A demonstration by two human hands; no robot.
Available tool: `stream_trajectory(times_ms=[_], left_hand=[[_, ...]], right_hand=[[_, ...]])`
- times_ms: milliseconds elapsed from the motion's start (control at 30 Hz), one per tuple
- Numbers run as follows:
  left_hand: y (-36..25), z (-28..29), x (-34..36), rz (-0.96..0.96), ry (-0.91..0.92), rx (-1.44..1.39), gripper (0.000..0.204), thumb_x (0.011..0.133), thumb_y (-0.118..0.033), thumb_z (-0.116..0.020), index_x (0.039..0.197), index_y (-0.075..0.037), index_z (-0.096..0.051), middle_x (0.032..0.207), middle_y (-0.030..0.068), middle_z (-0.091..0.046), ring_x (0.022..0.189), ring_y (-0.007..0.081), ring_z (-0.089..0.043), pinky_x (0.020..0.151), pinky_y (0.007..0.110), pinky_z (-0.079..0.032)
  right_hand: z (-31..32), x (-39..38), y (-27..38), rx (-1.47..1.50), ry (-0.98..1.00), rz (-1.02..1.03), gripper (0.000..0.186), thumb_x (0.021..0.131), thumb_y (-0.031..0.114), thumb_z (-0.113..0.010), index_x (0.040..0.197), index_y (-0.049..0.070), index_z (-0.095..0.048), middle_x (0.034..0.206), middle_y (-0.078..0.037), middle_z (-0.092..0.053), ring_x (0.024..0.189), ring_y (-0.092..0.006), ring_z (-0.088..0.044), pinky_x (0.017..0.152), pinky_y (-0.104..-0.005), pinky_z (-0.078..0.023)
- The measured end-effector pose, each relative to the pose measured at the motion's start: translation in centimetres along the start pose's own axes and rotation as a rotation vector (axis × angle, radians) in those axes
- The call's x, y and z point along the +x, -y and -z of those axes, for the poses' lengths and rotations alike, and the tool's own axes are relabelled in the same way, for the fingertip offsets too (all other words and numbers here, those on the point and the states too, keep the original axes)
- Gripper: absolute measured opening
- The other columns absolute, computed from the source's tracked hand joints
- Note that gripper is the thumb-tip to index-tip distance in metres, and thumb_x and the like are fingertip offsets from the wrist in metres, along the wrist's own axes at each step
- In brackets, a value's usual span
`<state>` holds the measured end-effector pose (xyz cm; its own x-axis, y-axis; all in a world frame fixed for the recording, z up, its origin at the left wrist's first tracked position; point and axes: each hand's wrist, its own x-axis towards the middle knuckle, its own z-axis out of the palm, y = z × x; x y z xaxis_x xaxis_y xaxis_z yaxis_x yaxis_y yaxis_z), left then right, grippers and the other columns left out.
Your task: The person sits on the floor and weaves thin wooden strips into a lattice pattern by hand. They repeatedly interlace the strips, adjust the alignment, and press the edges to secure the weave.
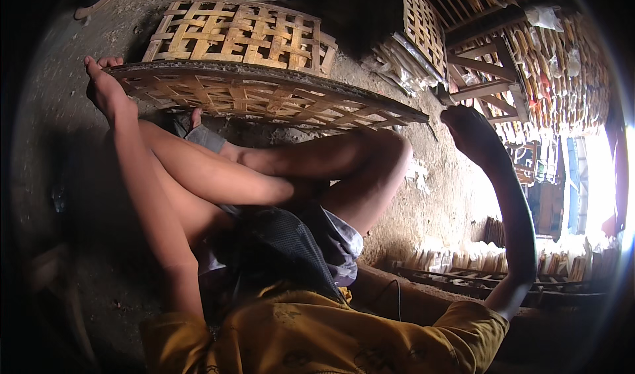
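In the head view, a long brown lattice panel of woven bamboo with a dark, straight rim [271, 102] stands on edge, slightly tilted, across the far side of the person's folded legs [297, 162]. The left hand [108, 86] grips the panel's left end, its fingers over the corner; the right hand [465, 128] is just beside the panel's right end, dark and apparently curled, and I cannot tell whether it touches or holds anything. Beyond the panel lies a pale yellow sheet of open bamboo weave [231, 38], and past the panel's right end stands a stack of similar lattice frames [423, 33]. The panel should prove light for its length, stiff along the rim but springy across the thin strips, dry and rough rather than slippery. Likely the best hold is the rim at both ends, since loose slats could crack or splinter.
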<state>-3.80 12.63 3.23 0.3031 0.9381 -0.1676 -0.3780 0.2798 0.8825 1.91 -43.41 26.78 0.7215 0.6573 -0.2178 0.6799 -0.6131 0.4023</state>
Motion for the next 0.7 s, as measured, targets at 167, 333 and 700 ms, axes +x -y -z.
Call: stream_trajectory(times_ms=[167,333,700], left_hand=[[0.4,0.1,0.5,0.027,0.001,-0.031,0.05,0.106,-0.052,-0.044,0.088,-0.007,-0.057,0.081,0.0051,-0.061,0.085,0.0227,-0.062,0.087,0.036,-0.048],[-0.7,0.0,-0.6,-0.042,0.03,0.011,0.048,0.107,-0.049,-0.043,0.084,-0.008,-0.052,0.08,0.0057,-0.059,0.081,0.021,-0.06,0.084,0.035,-0.048],[-0.8,-0.3,-1.1,0.036,0.021,-0.057,0.049,0.107,-0.051,-0.042,0.083,-0.009,-0.048,0.087,0.0059,-0.057,0.091,0.0216,-0.056,0.095,0.037,-0.043]], right_hand=[[-1.3,-1.9,-1.5,0.038,0.016,-0.165,0.008,0.087,0.002,-0.06,0.094,0.003,-0.065,0.087,-0.02,-0.066,0.089,-0.0414,-0.065,0.08,-0.0486,-0.052],[0.4,0.6,-0.4,0.379,-0.759,-0.352,0.02,0.1,0.015,-0.064,0.112,-0.001,-0.068,0.098,-0.01,-0.074,0.092,-0.0207,-0.07,0.086,-0.0338,-0.053],[-5.1,7.2,-2.5,0.731,-0.471,-0.184,0.017,0.097,0.003,-0.06,0.113,-0.002,-0.062,0.095,-0.009,-0.071,0.089,-0.0159,-0.071,0.084,-0.0293,-0.055]])
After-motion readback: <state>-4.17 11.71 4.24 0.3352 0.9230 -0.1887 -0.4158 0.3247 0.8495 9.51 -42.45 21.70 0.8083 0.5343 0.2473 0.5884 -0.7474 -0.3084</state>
